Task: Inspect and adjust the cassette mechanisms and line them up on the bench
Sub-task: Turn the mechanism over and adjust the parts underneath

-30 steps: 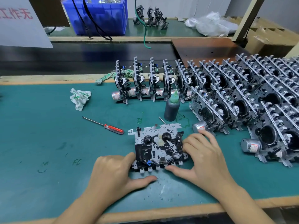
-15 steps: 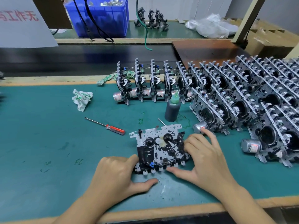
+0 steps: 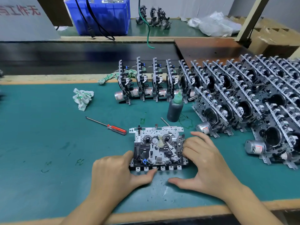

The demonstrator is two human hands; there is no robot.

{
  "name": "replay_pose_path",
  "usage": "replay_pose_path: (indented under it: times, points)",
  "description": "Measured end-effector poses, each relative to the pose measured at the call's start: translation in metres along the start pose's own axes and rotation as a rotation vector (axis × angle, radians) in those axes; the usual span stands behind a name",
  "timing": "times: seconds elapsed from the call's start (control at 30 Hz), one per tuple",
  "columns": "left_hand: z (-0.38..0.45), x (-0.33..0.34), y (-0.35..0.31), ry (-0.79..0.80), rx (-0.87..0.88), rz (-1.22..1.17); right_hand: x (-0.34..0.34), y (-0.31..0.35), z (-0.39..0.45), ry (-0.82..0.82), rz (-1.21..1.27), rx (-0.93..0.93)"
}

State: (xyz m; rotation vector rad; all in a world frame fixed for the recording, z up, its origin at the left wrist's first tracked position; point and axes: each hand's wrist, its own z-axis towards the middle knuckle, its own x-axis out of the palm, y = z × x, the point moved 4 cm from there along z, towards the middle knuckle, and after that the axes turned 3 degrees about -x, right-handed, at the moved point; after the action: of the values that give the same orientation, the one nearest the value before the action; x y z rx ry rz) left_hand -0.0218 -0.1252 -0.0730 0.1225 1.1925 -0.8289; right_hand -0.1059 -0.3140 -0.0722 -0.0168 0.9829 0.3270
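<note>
With both hands on it: silver-and-black metal cassette mechanism [image 3: 158, 148] lies flat, bench centre.
left hand [image 3: 113, 174]: grips 9 o'clock edge.
right hand [image 3: 206, 161]: curled fingers on 3 o'clock edge.

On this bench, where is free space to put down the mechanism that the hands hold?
The widest free green mat lies left of the left hand, below the screwdriver and crumpled cloth. A narrower strip runs between the screwdriver and the upright row. Right of the right hand, stacked mechanisms crowd the bench; the bottle stands behind the held mechanism.
</note>
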Motion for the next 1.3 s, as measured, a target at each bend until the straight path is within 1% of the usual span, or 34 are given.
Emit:
replay_pose_path:
  times: [0.13,0.3,0.4,0.5,0.63,0.7,0.8,0.93,1.03,1.13,1.3]
  points:
    - [0.0005,0.0024,0.0011,0.069,0.123,-0.029,0.0008,-0.0017,-0.0022,-0.022,-0.13,0.007]
    - [0.0002,0.0005,0.0005,0.105,0.152,-0.06,0.0011,-0.0023,-0.0031,-0.022,-0.193,0.008]
    - [0.0006,-0.0007,-0.0005,0.1,0.174,-0.067,0.0007,-0.0012,-0.0031,-0.022,-0.196,0.004]
    - [-0.0002,-0.0003,-0.0034,0.108,0.203,-0.056,-0.0001,-0.0032,-0.0019,-0.015,-0.167,0.044]
    - [-0.0007,-0.0008,-0.0025,0.128,0.281,-0.078,-0.0008,-0.0001,-0.0046,-0.073,-0.178,0.091]
    - [-0.0004,-0.0002,-0.0015,0.14,0.28,-0.039,-0.0023,-0.0018,-0.0043,-0.057,-0.154,0.092]
    - [-0.0014,0.0,0.0004,0.141,0.273,-0.021,-0.0027,-0.0044,-0.0043,-0.005,-0.121,0.033]
    - [0.002,-0.0025,0.0031,0.119,0.311,-0.021,-0.0039,-0.0034,-0.0053,-0.041,-0.152,0.015]
    - [0.0037,-0.0031,0.0038,0.075,0.25,0.017,-0.0034,-0.0027,-0.0043,-0.036,-0.111,0.021]
    - [0.0051,-0.0023,0.0036,0.065,0.191,0.03,-0.0029,-0.0036,-0.0071,-0.014,-0.058,0.025]
    - [0.0049,-0.0026,0.0,0.074,0.246,0.025,-0.0008,-0.0028,-0.0088,-0.003,-0.09,0.05]
